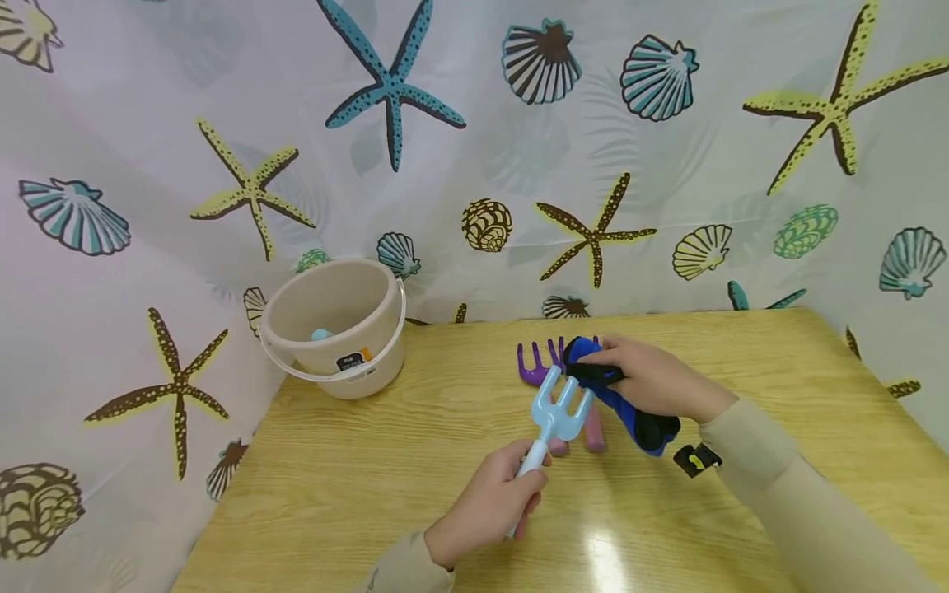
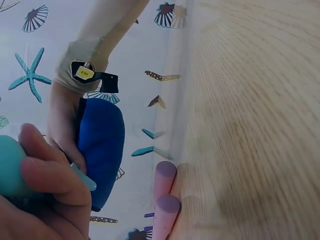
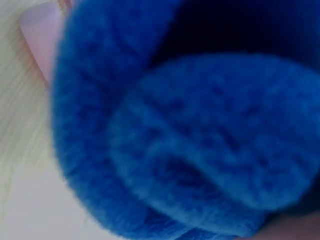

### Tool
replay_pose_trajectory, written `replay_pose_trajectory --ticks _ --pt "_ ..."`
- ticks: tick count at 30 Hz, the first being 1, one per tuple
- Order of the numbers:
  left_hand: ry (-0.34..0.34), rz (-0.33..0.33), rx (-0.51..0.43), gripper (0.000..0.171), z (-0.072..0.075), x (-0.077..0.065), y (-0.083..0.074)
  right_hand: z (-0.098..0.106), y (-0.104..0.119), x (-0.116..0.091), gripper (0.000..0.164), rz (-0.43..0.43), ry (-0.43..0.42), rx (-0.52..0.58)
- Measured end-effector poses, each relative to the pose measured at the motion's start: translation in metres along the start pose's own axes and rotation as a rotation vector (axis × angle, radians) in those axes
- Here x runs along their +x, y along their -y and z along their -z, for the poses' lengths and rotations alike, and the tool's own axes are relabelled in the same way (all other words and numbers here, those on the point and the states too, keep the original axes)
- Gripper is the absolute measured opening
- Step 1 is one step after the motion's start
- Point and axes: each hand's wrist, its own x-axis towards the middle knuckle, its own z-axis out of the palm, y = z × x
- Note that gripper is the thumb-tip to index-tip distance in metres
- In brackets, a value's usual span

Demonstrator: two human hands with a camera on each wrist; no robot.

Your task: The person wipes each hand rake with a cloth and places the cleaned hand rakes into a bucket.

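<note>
A light blue toy hand fork slants upward in my left hand, whose fingers wrap its handle. My right hand grips a folded blue cloth with black parts, right beside the fork's tines. In the left wrist view the cloth meets the fork's end near the right fingers; firm contact is hard to tell. Plush folds of the cloth fill most of the right wrist view. Behind them on the table lie two purple-headed tools with pink handles, partly hidden by fork and cloth.
At the table's back left stands a beige bucket with its handle hanging over the front; a light blue item shows inside. A shell-and-starfish patterned curtain borders the wooden table. A black-and-yellow tag hangs at my right cuff.
</note>
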Motion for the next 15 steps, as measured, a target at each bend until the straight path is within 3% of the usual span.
replay_pose_trajectory --ticks 5,10,15 --pt "-0.052 -0.003 0.015 0.015 0.001 0.004 0.001 0.002 0.012 -0.008 0.057 -0.002 -0.128 -0.077" --pt "-0.069 0.025 -0.018 0.015 0.001 0.008 -0.001 -0.006 0.035 -0.017 0.061 0.137 -0.28 -0.242" --pt "-0.092 0.034 -0.07 0.019 0.002 0.01 -0.004 -0.021 0.056 -0.023 0.065 0.252 -0.294 -0.358"
